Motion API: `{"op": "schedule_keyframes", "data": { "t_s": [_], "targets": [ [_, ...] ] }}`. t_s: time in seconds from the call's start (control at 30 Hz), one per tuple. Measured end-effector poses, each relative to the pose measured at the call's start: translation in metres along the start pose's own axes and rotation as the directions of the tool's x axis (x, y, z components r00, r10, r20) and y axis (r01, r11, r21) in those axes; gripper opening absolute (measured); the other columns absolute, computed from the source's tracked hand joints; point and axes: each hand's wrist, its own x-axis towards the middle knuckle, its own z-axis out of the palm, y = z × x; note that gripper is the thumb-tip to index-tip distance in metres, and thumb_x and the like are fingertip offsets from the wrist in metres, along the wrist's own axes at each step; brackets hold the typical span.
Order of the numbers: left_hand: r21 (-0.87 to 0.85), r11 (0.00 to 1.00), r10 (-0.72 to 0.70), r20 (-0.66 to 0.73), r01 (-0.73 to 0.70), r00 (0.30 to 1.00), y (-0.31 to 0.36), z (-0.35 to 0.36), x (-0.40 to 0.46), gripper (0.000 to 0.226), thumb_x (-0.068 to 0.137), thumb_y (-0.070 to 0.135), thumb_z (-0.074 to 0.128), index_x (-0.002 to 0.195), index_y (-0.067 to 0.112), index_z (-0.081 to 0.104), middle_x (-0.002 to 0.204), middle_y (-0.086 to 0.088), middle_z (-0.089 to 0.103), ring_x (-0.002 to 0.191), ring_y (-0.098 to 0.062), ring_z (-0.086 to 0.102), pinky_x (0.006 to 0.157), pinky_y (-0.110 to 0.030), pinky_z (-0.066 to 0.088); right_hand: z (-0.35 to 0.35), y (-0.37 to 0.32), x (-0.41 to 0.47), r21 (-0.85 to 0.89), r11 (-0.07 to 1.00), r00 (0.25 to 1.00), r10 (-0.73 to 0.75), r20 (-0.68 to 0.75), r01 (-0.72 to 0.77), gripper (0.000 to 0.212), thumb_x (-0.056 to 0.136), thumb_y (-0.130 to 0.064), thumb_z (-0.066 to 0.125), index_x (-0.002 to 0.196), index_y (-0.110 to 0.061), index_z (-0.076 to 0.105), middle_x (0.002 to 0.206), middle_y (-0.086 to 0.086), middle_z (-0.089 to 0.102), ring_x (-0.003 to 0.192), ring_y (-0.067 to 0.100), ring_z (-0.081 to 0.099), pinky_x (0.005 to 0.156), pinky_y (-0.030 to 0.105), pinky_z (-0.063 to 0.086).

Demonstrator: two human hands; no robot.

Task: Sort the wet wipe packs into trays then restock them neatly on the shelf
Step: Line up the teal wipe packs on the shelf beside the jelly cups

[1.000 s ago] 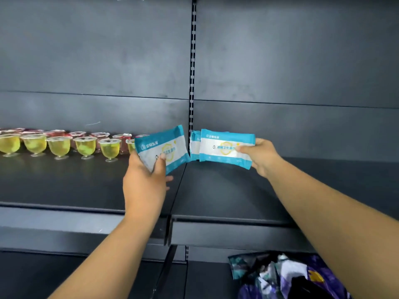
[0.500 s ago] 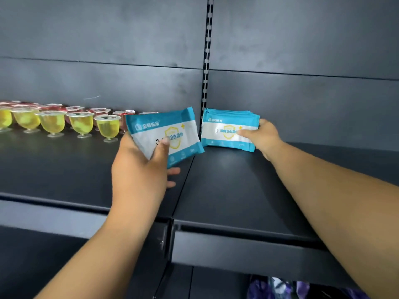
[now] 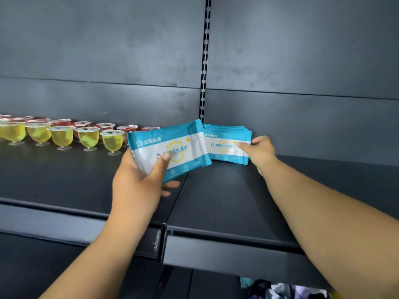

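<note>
My left hand grips a blue-and-white wet wipe pack above the dark shelf, thumb across its front and fingers underneath. To its right, a stack of several matching packs leans against the shelf's back panel beside the slotted upright. My right hand holds the right end of that stack, thumb on the front of the nearest pack. The held pack's right edge overlaps the stack's left edge.
Rows of small jelly cups, yellow in front and red behind, line the shelf's left section. A slotted upright divides the back panels. Mixed packaging shows below the shelf at the bottom right.
The right hand has brought its pack back onto the stack against the rear panel. My left hand has carried its pack right, toward the stack. The view has tilted up.
</note>
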Motion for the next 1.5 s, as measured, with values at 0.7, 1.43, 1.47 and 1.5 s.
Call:
{"op": "schedule_keyframes", "data": {
  "t_s": [0.7, 1.43, 1.47, 1.5],
  "targets": [
    [0.507, 0.721, 0.161, 0.54, -0.472, 0.826, 0.023, 0.029, -0.044, 0.035, 0.094, 0.045, 0.038, 0.112, 0.025, 0.061, 0.106, 0.005, 0.065, 0.101, -0.013, 0.057, 0.083, -0.02, 0.041, -0.058, -0.034, -0.052, 0.355, 0.93, 0.953, -0.018, 0.302, -0.095, 0.032, 0.08, 0.006, 0.064, 0.112, 0.0, 0.058, 0.118, 0.016, 0.062, 0.087, 0.022, 0.065, 0.082, 0.034, 0.055],
    [0.622, 0.46, 0.359, 0.522, -0.634, 0.774, 0.004, 0.037, -0.045, 0.043, 0.085, 0.056, 0.032, 0.08, 0.026, 0.062, 0.058, 0.004, 0.064, 0.055, -0.017, 0.061, 0.049, -0.025, 0.043, -0.02, -0.008, -0.021, -0.403, 0.914, 0.999, -0.031, 0.025, 0.039, 0.053, 0.085, -0.032, 0.065, 0.123, -0.005, 0.041, 0.128, 0.013, 0.053, 0.118, 0.029, 0.05, 0.089, 0.033, 0.041],
    [0.628, 0.469, 0.327, 0.531, -0.622, 0.782, 0.006, 0.036, -0.044, 0.041, 0.088, 0.057, 0.032, 0.09, 0.028, 0.061, 0.073, 0.004, 0.068, 0.07, -0.015, 0.064, 0.06, -0.026, 0.045, -0.027, -0.011, -0.027, -0.418, 0.908, 0.999, -0.035, 0.012, 0.037, 0.053, 0.085, -0.031, 0.065, 0.124, -0.005, 0.04, 0.129, 0.013, 0.051, 0.119, 0.03, 0.049, 0.09, 0.033, 0.042],
    [0.635, 0.468, 0.292, 0.545, -0.615, 0.786, 0.007, 0.036, -0.044, 0.038, 0.089, 0.057, 0.033, 0.097, 0.029, 0.059, 0.084, 0.005, 0.069, 0.081, -0.014, 0.063, 0.068, -0.025, 0.045, -0.036, -0.013, -0.034, -0.434, 0.9, 0.999, -0.048, 0.009, 0.047, 0.052, 0.085, -0.03, 0.065, 0.124, -0.006, 0.04, 0.129, 0.014, 0.051, 0.12, 0.03, 0.049, 0.091, 0.032, 0.042]
  ]
}}
